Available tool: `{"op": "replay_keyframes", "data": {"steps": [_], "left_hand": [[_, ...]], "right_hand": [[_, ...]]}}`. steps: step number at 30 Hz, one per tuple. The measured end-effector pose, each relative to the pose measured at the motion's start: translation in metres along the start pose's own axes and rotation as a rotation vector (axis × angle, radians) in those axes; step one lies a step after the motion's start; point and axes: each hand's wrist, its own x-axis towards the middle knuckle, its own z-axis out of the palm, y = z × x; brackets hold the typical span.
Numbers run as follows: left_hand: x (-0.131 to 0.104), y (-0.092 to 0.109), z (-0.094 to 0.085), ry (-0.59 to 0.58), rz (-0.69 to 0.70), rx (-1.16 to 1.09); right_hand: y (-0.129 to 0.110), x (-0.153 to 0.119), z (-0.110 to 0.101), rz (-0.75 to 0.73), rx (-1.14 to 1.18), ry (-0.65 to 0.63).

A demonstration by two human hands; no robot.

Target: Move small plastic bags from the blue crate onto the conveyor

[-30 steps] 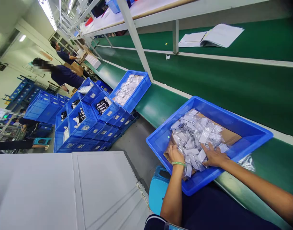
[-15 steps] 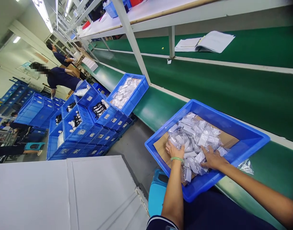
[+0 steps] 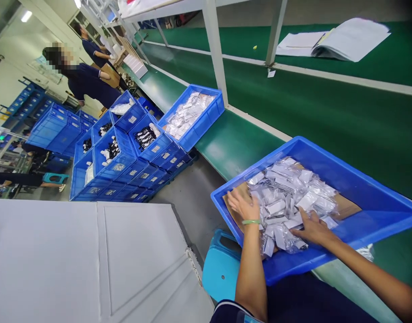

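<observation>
Since half a second ago the left hand (image 3: 243,207) has slid left off the packets onto the cardboard liner (image 3: 233,202), fingers spread flat. The right hand (image 3: 312,229) lies open, palm pressing the near edge of the heap of clear packets (image 3: 290,197), likely to keep it gathered. Everything sits in a blue crate (image 3: 370,202) tilted off the green worktop (image 3: 327,121) toward the lap, keeping the packets within reach.

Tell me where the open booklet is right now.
In the head view the open booklet lies at the upper right on the far green belt, beyond the white rail and well behind the blue tray of clear packets.
</observation>
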Motion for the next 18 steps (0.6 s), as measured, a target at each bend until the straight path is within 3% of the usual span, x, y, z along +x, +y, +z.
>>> {"op": "replay_keyframes", "data": {"steps": [2, 4, 6, 8, 12, 15, 18], "left_hand": [[0.014, -0.002, -0.020, 0.041, -0.133, 0.064], [0.025, -0.002, -0.029, -0.066, -0.138, 0.092], [0.023, 0.000, -0.026, -0.153, -0.093, 0.080], [0.005, 0.003, -0.013, -0.247, -0.017, 0.072], [-0.050, 0.011, 0.018, -0.490, 0.281, 0.088], [-0.078, 0.013, 0.025, -0.518, 0.334, 0.049], [-0.090, 0.016, 0.020, -0.519, 0.348, 0.019]], "right_hand": [[0.002, 0.000, 0.001, 0.001, -0.011, 0.002], [0.004, 0.002, 0.003, 0.008, -0.022, 0.006], [0.007, 0.005, 0.004, 0.006, -0.028, 0.007], [0.011, 0.009, 0.006, 0.001, -0.022, -0.002], [0.013, 0.013, 0.011, 0.008, 0.000, -0.006], [0.009, 0.012, 0.014, 0.017, 0.001, -0.014], [0.006, 0.011, 0.018, 0.038, -0.019, 0.001]]}}
